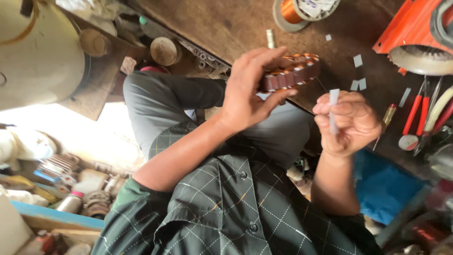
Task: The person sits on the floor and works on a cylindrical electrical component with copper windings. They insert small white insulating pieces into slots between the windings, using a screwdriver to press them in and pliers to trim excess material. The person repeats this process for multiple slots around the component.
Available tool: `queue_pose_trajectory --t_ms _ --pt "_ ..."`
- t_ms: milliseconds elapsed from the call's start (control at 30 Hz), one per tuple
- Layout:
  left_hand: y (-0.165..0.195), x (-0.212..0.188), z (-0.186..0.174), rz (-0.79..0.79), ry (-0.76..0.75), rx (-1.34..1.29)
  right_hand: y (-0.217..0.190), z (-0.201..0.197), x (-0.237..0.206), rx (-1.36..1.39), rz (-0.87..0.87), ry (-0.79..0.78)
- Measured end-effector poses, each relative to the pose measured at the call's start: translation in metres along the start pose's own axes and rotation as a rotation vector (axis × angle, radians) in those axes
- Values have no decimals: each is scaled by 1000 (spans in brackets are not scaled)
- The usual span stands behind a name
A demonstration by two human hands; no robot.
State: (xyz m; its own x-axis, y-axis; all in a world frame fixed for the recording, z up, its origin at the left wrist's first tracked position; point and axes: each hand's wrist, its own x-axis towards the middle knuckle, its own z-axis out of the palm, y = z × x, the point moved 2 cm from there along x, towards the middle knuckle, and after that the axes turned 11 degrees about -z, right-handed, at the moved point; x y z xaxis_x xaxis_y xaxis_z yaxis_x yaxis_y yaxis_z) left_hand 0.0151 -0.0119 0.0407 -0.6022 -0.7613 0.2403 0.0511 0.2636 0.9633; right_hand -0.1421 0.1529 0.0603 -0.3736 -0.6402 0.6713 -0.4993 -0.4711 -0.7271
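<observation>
Checked shirt (236, 208) — dark, cluttered workbench (236, 23) beyond

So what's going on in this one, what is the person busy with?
A person sitting at a worn wooden bench holds a ring-shaped motor stator, wound with copper coils, in the left hand. The right hand pinches a thin white strip of insulating paper upright, apart from the stator. More white paper slips lie on the bench, with red-handled pliers and a spool of copper wire nearby.

Left hand (247, 89) raised, fingers curled in grip; right hand (351, 123) fisted, pinching grip.
</observation>
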Motion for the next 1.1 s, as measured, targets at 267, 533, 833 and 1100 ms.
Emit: queue_pose_trajectory --t_ms 267,533,833,1100 --pt "4 0 -10 86 -16 31 2 42 24 -501 -424 -150" --pt "-3 4 -12 294 -64 43 -10 48 36 -652 -588 -382" --pt "-7 7 -8 430 -100 153 -15 49 30 -661 -546 -393" --pt "-12 7 -3 411 -119 138 -13 45 28 -692 -523 -394"
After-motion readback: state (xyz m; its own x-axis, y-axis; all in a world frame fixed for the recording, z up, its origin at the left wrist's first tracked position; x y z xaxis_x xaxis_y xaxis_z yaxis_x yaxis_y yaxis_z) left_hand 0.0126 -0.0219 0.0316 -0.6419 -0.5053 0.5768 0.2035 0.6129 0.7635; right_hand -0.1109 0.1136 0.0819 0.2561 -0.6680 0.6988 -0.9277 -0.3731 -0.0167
